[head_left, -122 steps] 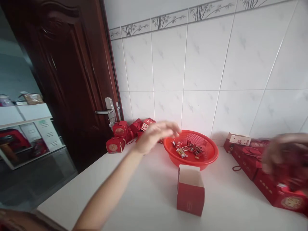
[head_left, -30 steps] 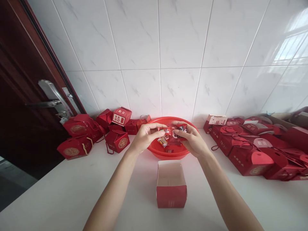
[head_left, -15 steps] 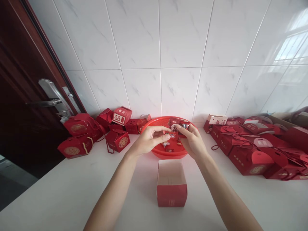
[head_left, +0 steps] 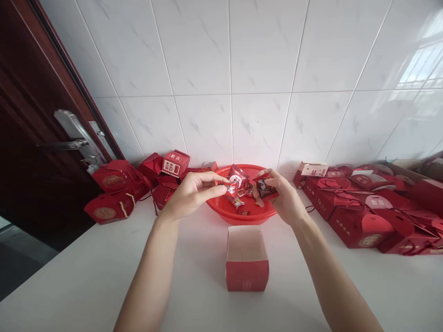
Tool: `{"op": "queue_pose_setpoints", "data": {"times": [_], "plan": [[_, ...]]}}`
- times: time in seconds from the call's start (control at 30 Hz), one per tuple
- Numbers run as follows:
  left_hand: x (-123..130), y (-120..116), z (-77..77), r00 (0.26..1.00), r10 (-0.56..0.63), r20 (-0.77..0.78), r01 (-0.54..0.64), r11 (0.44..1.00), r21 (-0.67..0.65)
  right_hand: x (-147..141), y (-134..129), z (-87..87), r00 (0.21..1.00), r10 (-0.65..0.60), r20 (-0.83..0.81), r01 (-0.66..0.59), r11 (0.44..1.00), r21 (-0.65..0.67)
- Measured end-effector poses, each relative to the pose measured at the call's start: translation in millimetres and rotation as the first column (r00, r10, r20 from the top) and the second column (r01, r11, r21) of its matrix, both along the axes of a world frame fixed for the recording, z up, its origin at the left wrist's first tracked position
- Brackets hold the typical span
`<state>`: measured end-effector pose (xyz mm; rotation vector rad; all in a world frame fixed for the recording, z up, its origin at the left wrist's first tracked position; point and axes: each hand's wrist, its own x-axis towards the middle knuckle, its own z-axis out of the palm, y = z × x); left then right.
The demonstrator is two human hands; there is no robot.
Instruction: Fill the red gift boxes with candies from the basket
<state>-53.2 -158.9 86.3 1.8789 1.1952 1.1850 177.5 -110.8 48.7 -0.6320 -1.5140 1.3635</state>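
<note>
My left hand pinches a small red wrapped candy over the left side of a red plastic basket. Between the fingers of my right hand is a dark red packet, held above the basket's right side. A larger dark red packet with a white round print and several small wrapped sweets lie in the basket between my hands. In front of the basket, an open-topped red box with a pale inside stands on the white table.
Red boxes with cord handles are piled at the left, beside a dark door. Many more red boxes cover the right side. A white tiled wall rises behind the basket.
My hands have moved apart. My left hand has shifted left with the small red candy, and the dark packet in my right hand now shows clearly.
</note>
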Motion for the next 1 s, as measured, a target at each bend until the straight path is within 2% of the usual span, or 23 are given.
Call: {"op": "queue_pose_setpoints", "data": {"times": [0.1,0.2,0.27,0.4,0.57,0.7,0.83,0.9,1.0], "plan": [[-8.5,-10.8,6.1,0.980,-0.083,-0.182,0.083,0.997,-0.004,5.5,-10.7,11.0,0.978,0.175,0.117,-0.175,0.985,-0.011],[-9.3,-21.5,10.0,0.911,-0.153,-0.383,0.150,0.988,-0.039,11.1,-19.4,19.3,0.925,0.214,0.314,-0.235,0.972,0.029],[-4.0,-26.7,10.2,0.861,-0.163,-0.482,0.155,0.986,-0.056,15.1,-22.5,22.3,0.914,0.200,0.354,-0.240,0.968,0.073],[13.4,-31.1,6.3,0.807,-0.166,-0.567,0.158,0.985,-0.064,23.6,-24.0,25.5,0.910,0.147,0.387,-0.213,0.968,0.134],[23.3,-31.2,0.8,0.748,-0.159,-0.644,0.140,0.987,-0.081,27.9,-25.0,28.7,0.851,0.229,0.473,-0.324,0.937,0.128],[19.2,-33.8,0.7,0.754,-0.093,-0.650,0.088,0.995,-0.041,26.5,-28.6,31.5,0.863,0.189,0.468,-0.317,0.925,0.210],[16.3,-37.9,5.0,0.789,0.078,-0.609,-0.057,0.997,0.053,25.3,-34.3,32.3,0.888,0.090,0.450,-0.250,0.917,0.309],[16.3,-38.4,7.5,0.797,0.167,-0.580,-0.128,0.986,0.108,23.2,-37.1,30.3,0.858,0.083,0.507,-0.272,0.910,0.312],[16.1,-37.4,9.4,0.812,0.229,-0.536,-0.166,0.972,0.165,17.0,-39.8,24.7,0.758,0.085,0.647,-0.324,0.910,0.259]]}}
